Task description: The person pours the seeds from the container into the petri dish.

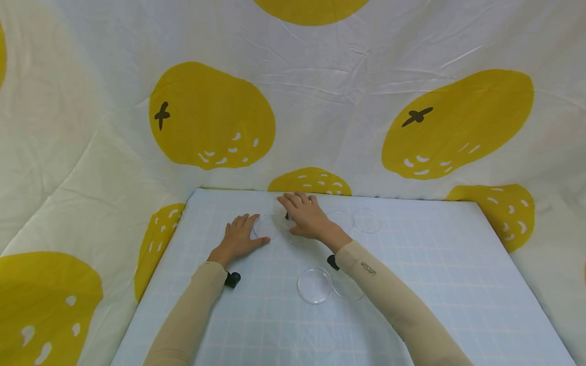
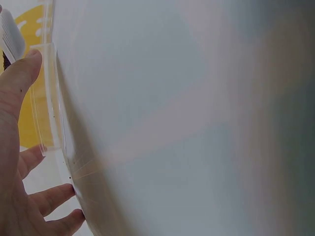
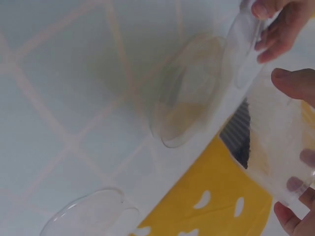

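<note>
My left hand [image 1: 238,239] rests at the far left of the table, its thumb and forefinger spread round the rim of a clear petri dish [image 1: 267,226]. In the left wrist view the thumb and a finger hold opposite sides of that dish [image 2: 49,108]. My right hand [image 1: 309,218] is just right of it, over the table's back edge. Between its thumb and fingertips it holds a translucent white piece [image 3: 275,147] with a black ridged end [image 3: 237,135]; I cannot tell its kind. Another clear round dish [image 3: 189,93] lies beside the left hand's dish.
Two clear dishes stand at the back right, one of them [image 1: 367,221] touching or near its neighbour. Nearer the front are a clear dish [image 1: 314,285] and another partly under the right forearm. A fruit-print cloth [image 1: 320,112] hangs behind the pale checked table [image 1: 256,325].
</note>
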{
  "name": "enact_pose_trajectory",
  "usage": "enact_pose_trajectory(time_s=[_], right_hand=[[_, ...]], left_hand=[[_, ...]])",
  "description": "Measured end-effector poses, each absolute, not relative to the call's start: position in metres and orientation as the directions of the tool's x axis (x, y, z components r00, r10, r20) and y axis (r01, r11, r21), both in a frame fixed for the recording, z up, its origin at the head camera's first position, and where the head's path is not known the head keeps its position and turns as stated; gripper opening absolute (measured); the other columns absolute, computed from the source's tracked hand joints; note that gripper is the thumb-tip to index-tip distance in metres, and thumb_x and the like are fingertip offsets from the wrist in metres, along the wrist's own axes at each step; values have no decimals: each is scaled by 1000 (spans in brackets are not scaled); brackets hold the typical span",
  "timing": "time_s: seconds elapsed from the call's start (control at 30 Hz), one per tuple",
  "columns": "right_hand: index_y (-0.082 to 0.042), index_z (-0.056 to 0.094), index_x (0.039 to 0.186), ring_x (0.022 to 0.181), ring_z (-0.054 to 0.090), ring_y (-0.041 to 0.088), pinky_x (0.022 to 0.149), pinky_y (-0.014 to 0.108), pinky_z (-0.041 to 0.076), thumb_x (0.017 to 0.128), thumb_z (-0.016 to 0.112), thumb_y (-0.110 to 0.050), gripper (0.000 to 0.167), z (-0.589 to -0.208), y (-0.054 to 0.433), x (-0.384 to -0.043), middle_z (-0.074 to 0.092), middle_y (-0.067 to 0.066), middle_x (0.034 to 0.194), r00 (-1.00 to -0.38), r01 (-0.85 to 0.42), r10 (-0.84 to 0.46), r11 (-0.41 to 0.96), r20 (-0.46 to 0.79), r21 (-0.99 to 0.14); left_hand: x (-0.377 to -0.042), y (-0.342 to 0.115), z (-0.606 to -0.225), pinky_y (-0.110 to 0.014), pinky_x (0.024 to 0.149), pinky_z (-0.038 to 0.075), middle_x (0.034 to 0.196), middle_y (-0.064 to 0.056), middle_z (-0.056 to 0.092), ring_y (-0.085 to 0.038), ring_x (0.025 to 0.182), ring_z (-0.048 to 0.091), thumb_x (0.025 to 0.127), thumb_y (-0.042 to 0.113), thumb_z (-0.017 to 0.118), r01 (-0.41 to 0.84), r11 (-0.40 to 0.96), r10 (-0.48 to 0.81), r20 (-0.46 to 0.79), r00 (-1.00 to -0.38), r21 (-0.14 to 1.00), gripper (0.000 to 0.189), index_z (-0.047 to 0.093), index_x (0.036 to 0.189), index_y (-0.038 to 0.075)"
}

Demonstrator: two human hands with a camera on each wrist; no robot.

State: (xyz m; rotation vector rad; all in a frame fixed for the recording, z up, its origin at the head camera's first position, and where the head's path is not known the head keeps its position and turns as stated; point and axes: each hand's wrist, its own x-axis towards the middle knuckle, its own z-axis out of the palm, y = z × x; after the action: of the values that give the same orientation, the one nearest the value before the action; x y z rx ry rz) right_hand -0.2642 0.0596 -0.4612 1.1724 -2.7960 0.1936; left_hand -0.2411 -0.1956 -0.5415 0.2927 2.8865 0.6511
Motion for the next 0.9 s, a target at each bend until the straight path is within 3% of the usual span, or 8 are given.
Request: enact_pose_trajectory(time_s=[0.9], right_hand=[[-13, 32, 153, 139, 33, 39, 106, 60, 34, 79, 87, -30, 94, -465, 50, -263, 37, 13, 155, -655, -740, -739, 670, 156, 69]], left_hand=[[-240, -195, -542, -70, 112, 8, 158, -24, 26, -48, 144, 18, 84, 72, 63, 149, 890, 216, -112, -970, 431, 96, 34, 155, 15]])
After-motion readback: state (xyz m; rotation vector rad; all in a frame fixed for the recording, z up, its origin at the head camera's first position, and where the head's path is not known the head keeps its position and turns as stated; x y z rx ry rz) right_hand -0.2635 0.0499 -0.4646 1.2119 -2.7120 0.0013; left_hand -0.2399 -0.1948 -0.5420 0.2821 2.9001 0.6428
